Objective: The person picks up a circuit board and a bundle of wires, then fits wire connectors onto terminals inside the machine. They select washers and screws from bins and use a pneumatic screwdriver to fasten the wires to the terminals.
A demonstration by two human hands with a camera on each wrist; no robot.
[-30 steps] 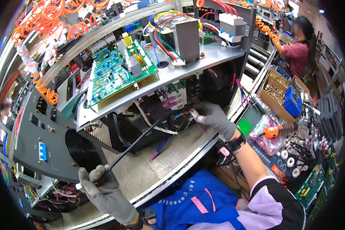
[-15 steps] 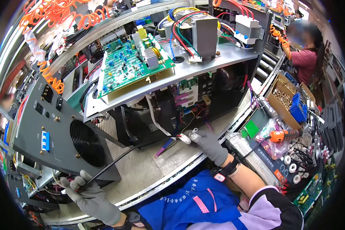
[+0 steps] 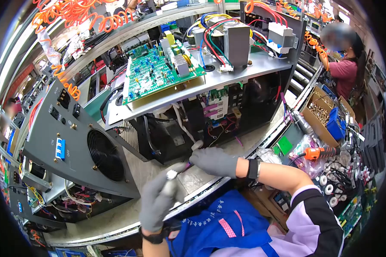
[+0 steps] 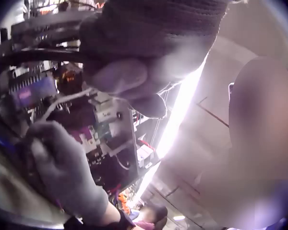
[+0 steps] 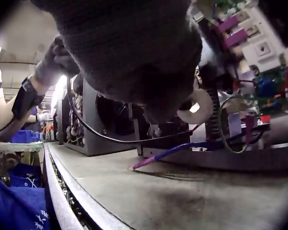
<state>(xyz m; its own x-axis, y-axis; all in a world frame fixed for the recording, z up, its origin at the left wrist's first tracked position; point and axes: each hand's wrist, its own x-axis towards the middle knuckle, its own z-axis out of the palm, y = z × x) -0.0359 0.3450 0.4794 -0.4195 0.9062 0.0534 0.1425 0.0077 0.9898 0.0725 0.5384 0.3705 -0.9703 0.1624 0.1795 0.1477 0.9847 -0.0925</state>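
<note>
A worker in grey gloves stands in front of the open machine (image 3: pixel 261 64), with both hands at work close before it. The left hand (image 3: pixel 156 199), nearer the worker than the other and in front of the machine's left part, is curled round a black cable (image 5: pixel 105 139). A small white piece shows at its fingertips, too blurred to make out. The right hand (image 3: pixel 214 162), closer to the machine, has its fingers bent and pinches a white ring (image 5: pixel 202 114). The cable sags between the two hands in front of the machine, its far end near the ring. Below the ring, a blue cord with a purple tip (image 5: pixel 149 162) comes out from the machine onto the grey tabletop (image 5: pixel 206 191).

On top of the machine lie a green circuit board (image 3: pixel 158 77) and, to its right, a tall metal block (image 3: pixel 238 45) with coloured wires. Left of the machine stands a grey panel (image 3: pixel 77 145) with a black fan and a blue switch. To the machine's right are a cardboard box (image 3: pixel 321 132) of small metal parts and an orange tool (image 3: pixel 317 153); farther off is a person in a red top (image 3: pixel 345 77).
</note>
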